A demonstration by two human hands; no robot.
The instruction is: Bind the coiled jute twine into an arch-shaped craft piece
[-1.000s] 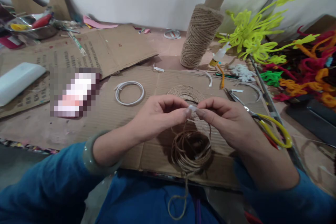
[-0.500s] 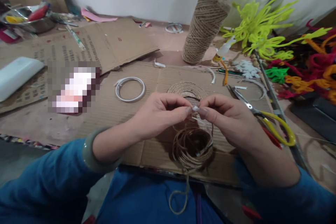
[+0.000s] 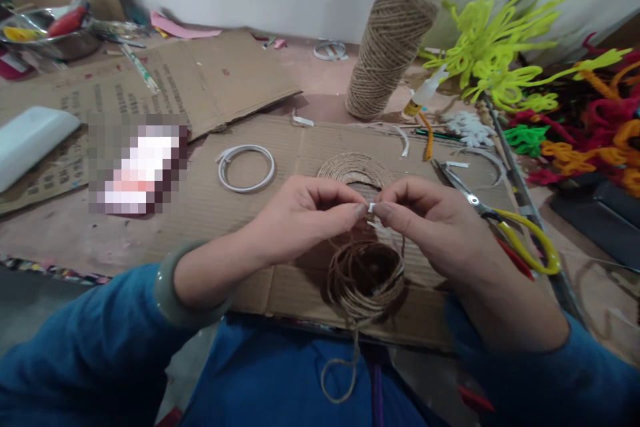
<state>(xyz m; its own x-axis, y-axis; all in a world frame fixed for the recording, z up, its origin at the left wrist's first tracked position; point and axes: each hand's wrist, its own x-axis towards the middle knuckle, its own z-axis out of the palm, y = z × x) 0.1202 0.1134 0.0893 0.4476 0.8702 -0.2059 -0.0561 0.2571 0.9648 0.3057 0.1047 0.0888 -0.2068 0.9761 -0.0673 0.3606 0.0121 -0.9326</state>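
My left hand point(image 3: 315, 213) and my right hand point(image 3: 425, 220) meet fingertip to fingertip, both closed in a pinch. Between them is a small white strip point(image 3: 371, 207), mostly covered by the fingers. Just beyond the hands, a flat coil of jute twine point(image 3: 353, 163) lies on the corrugated cardboard point(image 3: 295, 213), partly hidden by them. Nearer to me sits a loose bundle of jute twine point(image 3: 345, 287), its end looping down over the cardboard's front edge. A strand of twine runs up from the bundle toward my right fingers.
Left of the hands lies a white tape ring point(image 3: 247, 169). Yellow-handled scissors point(image 3: 525, 240) rest at the right. Behind stand a large twine spool point(image 3: 390, 53) and a glue bottle point(image 3: 420, 97). Bright pipe-cleaner flowers point(image 3: 480, 53) fill the right side; a pixelated object point(image 3: 143, 170) lies left.
My hands stay almost in place, still pinching the white strip, which shows at a slightly different angle. The whole view has shifted slightly.
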